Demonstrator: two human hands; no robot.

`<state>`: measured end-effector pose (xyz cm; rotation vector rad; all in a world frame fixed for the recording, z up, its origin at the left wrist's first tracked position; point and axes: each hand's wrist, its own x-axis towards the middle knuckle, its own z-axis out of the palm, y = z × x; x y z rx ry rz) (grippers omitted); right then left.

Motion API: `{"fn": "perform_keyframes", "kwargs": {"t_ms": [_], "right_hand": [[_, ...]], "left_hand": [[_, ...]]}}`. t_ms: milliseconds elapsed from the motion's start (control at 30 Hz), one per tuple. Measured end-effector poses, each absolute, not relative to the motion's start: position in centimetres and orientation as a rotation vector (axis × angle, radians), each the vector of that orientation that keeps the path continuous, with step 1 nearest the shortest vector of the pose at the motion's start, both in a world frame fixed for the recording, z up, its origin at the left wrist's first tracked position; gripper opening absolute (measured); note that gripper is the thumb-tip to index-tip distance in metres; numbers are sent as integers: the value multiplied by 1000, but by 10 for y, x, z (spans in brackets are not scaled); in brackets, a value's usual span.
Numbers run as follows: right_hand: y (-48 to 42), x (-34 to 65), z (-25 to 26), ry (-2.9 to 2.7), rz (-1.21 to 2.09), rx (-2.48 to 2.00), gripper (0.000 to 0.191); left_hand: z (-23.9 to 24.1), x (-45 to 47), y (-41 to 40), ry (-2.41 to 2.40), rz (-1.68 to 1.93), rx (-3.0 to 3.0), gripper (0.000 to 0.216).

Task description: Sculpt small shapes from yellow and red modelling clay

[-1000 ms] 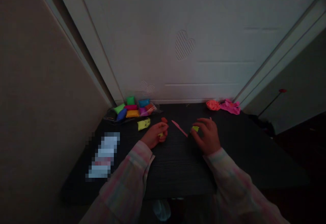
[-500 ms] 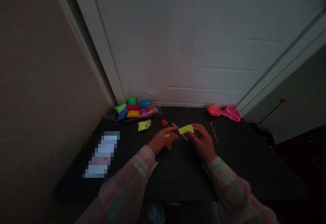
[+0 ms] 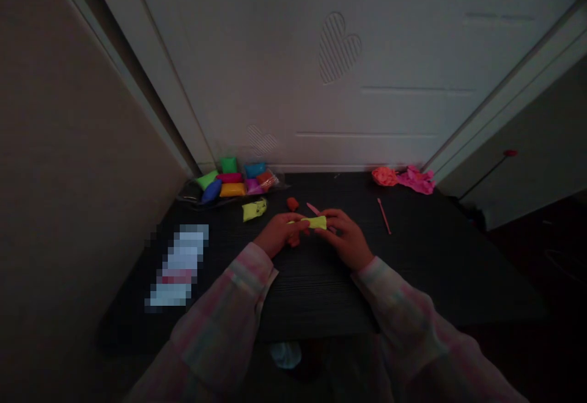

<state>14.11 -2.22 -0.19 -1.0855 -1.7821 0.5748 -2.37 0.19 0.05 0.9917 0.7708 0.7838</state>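
Observation:
A flattened strip of yellow modelling clay [image 3: 316,222] is held just above the table, stretched between my two hands. My left hand [image 3: 277,232] pinches its left end between thumb and fingers. At the other end, the fingers of my right hand [image 3: 346,241] close on the strip. Under and behind the hands lie a reddish-orange lump [image 3: 293,241], partly covered by my left hand, and a pink pointed tool [image 3: 313,208], partly covered by my right. A smaller orange-red lump [image 3: 292,203] sits a little farther back.
Several coloured clay packets [image 3: 233,189] lie in clear plastic at the back left, with an opened yellow packet [image 3: 254,210] before them. A blurred pale rectangle [image 3: 181,262] is at left. A thin pink stick [image 3: 384,216] and crumpled orange and pink pieces [image 3: 415,180] lie right. A white panel [image 3: 275,36] stands behind.
My left hand has come over to grip the yellow clay, which only my right hand held before. The strip has moved slightly left, and the view has tilted up a little.

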Motion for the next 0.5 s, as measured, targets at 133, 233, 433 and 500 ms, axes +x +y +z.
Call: {"fn": "perform_keyframes", "kwargs": {"t_ms": [133,233,433,500], "right_hand": [[-23,141,-2,-1798,590,-1075,8],[-24,140,-3,-1835,550,-1090,13],[-23,140,-4,-1795,556,-1111,8],[-23,140,-3,-1783,615,-1098,9]], "left_hand": [[3,-24,1,753,791,916,19],[4,-24,1,752,793,889,18],[2,-23,1,777,773,903,20],[2,-23,1,770,764,894,21]]}}
